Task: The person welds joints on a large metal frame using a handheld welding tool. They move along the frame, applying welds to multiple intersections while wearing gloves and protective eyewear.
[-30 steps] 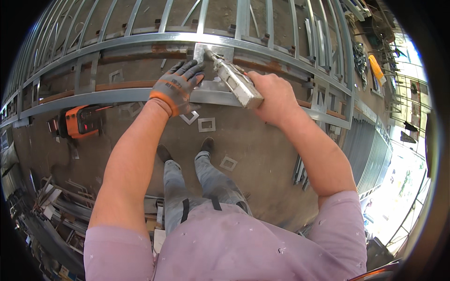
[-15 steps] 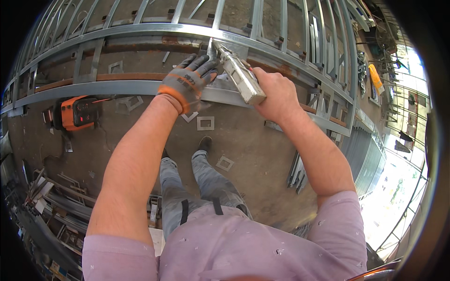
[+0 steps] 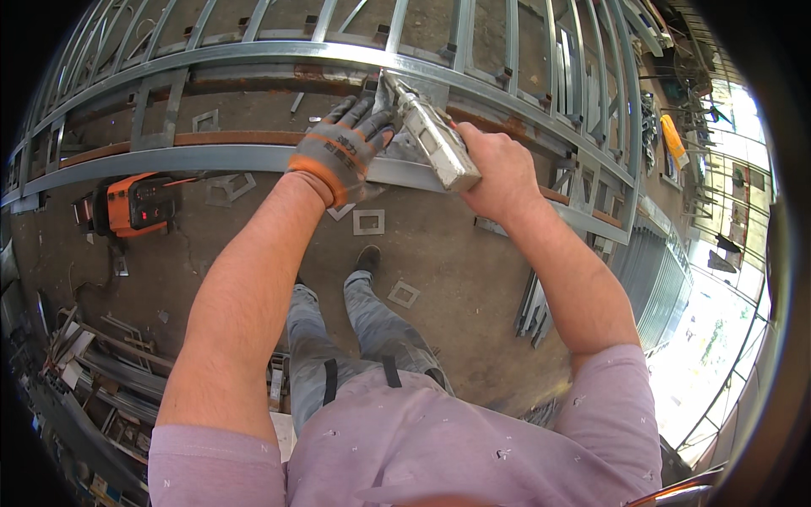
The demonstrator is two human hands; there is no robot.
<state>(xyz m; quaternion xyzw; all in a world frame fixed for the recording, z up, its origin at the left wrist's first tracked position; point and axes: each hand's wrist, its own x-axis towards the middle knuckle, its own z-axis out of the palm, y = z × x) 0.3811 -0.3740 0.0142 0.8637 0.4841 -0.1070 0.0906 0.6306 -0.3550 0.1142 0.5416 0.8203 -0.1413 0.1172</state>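
My left hand (image 3: 338, 145), in a grey and orange work glove, lies on the galvanized steel frame (image 3: 245, 159) with its fingers stretched out and apart. Its fingertips are beside a small bright metal piece (image 3: 383, 97) between two rails. My bare right hand (image 3: 500, 169) is wrapped round a worn off-white power tool (image 3: 437, 139) with a boxy body and a narrow metal nozzle. The tool slants up and left, its tip close to the inner edge of the upper rail (image 3: 338, 52). Whether the tip touches metal, I cannot tell.
An orange and black machine (image 3: 135, 205) stands on the floor at left. Square metal plates (image 3: 369, 222) lie near my feet. Stacked metal profiles (image 3: 534, 308) are at right, with a heap of metal stock (image 3: 118, 372) at lower left. Uprights (image 3: 465, 34) run along the frame's far side.
My left hand has shifted slightly to the right. The tool and my right hand have stayed nearly where they were.
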